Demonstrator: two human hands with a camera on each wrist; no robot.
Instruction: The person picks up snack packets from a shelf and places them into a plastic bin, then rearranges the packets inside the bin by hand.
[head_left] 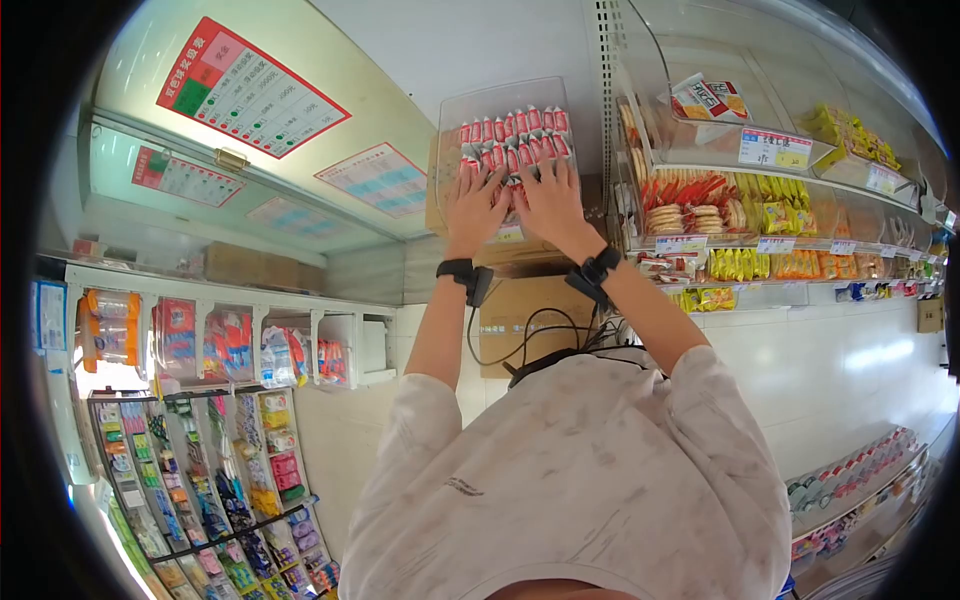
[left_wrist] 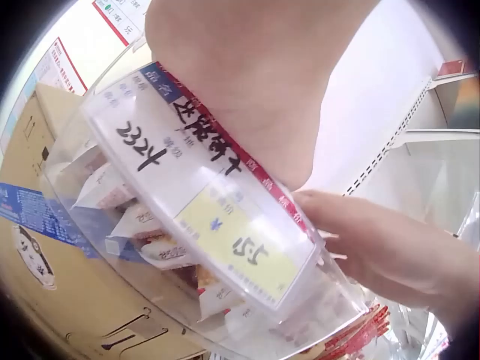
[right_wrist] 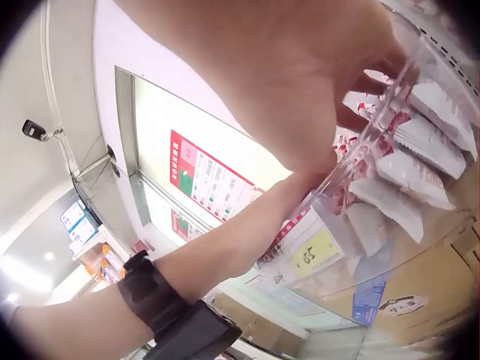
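Observation:
A clear plastic bin (head_left: 503, 86) holds rows of small red-and-white wrapped snack packets (head_left: 520, 124). My left hand (head_left: 478, 212) reaches over its near rim, fingers extended onto the front packets. Beside it, my right hand (head_left: 552, 207) lies likewise, fingers spread and fairly straight on the packets, the two thumbs close together. In the left wrist view a handwritten price label (left_wrist: 202, 187) fronts the bin, under the left hand. The fingertips inside the bin are mostly hidden in both wrist views.
A cardboard box (left_wrist: 112, 311) stands under the bin, another cardboard box (head_left: 530, 318) lower down by my body. Black cables (head_left: 520, 350) hang near my waist. Snack shelves (head_left: 770, 240) stand at right, a glass-fronted cabinet (head_left: 290, 190) at left, a rack of small packs (head_left: 200, 470) lower left.

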